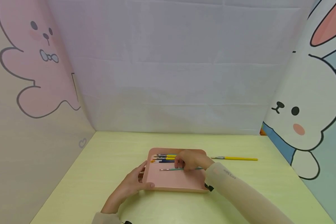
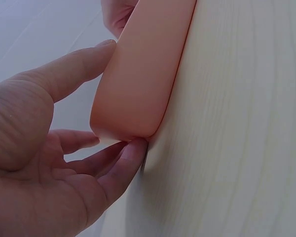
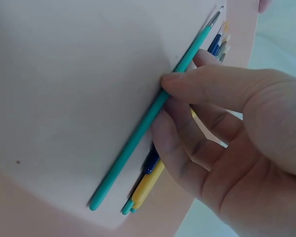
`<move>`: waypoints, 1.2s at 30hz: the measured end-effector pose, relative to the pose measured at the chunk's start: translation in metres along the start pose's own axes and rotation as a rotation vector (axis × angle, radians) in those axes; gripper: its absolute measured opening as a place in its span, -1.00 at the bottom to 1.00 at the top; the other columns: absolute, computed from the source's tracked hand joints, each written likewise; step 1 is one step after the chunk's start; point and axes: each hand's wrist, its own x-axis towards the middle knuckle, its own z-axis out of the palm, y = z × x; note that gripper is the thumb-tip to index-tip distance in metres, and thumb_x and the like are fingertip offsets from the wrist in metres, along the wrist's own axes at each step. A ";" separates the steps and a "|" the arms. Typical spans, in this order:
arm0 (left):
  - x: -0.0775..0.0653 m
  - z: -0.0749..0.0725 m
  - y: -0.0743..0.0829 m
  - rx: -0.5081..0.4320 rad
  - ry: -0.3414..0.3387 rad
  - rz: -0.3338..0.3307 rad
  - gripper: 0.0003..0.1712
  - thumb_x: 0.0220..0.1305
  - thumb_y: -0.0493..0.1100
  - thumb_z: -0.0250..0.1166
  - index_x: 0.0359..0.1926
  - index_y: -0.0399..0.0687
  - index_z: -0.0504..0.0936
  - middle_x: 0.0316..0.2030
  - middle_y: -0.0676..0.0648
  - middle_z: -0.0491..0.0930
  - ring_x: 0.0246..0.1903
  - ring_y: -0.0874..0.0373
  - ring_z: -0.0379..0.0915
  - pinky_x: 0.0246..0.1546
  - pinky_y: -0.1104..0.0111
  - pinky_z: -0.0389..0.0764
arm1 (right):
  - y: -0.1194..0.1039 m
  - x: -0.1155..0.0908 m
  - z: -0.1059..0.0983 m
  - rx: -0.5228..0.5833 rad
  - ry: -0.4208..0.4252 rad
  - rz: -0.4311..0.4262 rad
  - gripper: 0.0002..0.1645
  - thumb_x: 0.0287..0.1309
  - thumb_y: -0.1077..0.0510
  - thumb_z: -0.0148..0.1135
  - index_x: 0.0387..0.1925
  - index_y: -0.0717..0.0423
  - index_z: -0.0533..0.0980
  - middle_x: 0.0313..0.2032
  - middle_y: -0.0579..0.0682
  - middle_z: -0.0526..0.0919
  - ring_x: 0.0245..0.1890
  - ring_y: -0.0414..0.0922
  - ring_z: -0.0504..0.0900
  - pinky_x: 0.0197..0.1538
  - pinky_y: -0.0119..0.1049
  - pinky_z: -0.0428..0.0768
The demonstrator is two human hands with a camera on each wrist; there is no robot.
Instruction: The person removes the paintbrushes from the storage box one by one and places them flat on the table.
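Note:
A pink rectangular tray lies on the table. My left hand grips its left end; in the left wrist view the thumb is at the upper rim and fingertips touch the lower corner. Over the tray, my right hand pinches a thin green paintbrush between thumb and fingers. This brush lies slantwise close over the tray floor in the right wrist view, bristles pointing away. Behind it, several paintbrushes with yellow, navy and green handles lie side by side along the tray's far side, partly hidden by the right hand.
To the right of the tray, a yellow-handled paintbrush lies on the pale wooden table. A white cloth backdrop stands behind, with a printed bear panel at left and a rabbit panel at right.

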 end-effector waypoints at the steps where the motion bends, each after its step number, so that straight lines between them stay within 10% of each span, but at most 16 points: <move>1: 0.000 0.000 0.000 0.000 -0.001 0.001 0.29 0.10 -0.16 0.69 0.70 -0.07 0.09 0.39 -0.20 0.48 0.22 -0.10 0.53 0.26 -0.07 0.56 | 0.000 0.000 0.000 0.001 -0.001 -0.003 -0.53 0.18 0.61 0.22 -0.22 -0.02 0.70 -0.29 -0.09 0.68 -0.31 -0.24 0.52 -0.17 -0.37 0.55; 36: 0.000 0.000 0.002 0.004 0.006 0.009 0.29 0.08 -0.16 0.70 0.70 -0.07 0.09 0.37 -0.20 0.49 0.18 -0.08 0.55 0.22 -0.06 0.58 | 0.047 -0.073 -0.058 0.136 0.142 -0.181 -0.56 0.21 0.51 0.25 -0.02 0.04 0.74 -0.09 -0.10 0.77 -0.18 -0.14 0.72 -0.07 -0.29 0.70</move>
